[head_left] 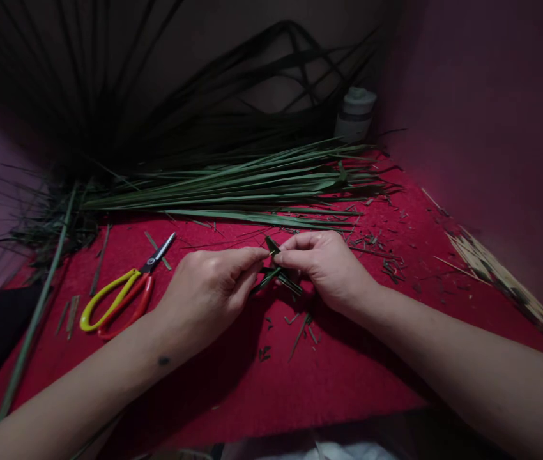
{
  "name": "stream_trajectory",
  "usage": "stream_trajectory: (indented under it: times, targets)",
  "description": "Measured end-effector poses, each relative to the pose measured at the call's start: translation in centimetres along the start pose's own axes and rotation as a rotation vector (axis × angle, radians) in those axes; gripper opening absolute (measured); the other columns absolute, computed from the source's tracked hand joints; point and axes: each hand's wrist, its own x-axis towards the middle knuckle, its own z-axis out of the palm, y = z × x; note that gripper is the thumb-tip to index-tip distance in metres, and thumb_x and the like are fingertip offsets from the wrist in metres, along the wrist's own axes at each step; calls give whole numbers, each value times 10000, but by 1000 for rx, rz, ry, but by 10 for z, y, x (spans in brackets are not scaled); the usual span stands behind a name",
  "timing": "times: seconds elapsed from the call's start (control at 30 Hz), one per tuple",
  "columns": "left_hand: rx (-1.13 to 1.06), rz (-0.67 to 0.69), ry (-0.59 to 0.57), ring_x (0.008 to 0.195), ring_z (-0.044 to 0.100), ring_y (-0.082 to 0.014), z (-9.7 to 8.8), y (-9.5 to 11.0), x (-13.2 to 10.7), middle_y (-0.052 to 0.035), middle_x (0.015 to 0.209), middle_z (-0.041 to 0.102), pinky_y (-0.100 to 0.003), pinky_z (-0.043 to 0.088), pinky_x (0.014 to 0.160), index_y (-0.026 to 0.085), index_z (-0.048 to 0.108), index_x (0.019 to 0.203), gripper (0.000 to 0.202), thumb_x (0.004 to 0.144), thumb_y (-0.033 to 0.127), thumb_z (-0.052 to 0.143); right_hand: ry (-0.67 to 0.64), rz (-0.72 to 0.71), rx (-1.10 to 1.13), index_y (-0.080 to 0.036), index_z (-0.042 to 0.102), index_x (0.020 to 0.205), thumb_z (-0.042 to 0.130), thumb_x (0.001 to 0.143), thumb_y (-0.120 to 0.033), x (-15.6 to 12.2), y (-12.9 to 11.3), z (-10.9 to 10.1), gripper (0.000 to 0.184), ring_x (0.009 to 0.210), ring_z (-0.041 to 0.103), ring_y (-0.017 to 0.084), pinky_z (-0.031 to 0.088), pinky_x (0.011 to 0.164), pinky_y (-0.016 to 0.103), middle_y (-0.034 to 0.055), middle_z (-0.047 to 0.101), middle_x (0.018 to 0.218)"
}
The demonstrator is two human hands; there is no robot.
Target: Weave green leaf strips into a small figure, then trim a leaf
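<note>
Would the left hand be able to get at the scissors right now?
Probably yes: the scissors lie just beside the left forearm, with nothing seen lying on them. The left hand would likely have to let go of the leaf strips first.

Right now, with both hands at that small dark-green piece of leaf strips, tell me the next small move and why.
Perhaps tug the dark-green leaf-strip piece snug with the bare left hand while the bare right hand steadies it: both hands' fingertips pinch close together near its upper tip, and strip ends stick out below.
</note>
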Motion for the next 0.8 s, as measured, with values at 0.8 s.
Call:
stream_trajectory:
  times: [0.8]
  targets:
    - [93,-132,-115,622,647,-171,1,1,-4,-50,739,729,-250,434,559,219,710,945,284,824,216,453,32,-269,-265,-138,623,615,540,715,-86,-4,3,4,140,438,436,54,361,480,196,-55,508,482]
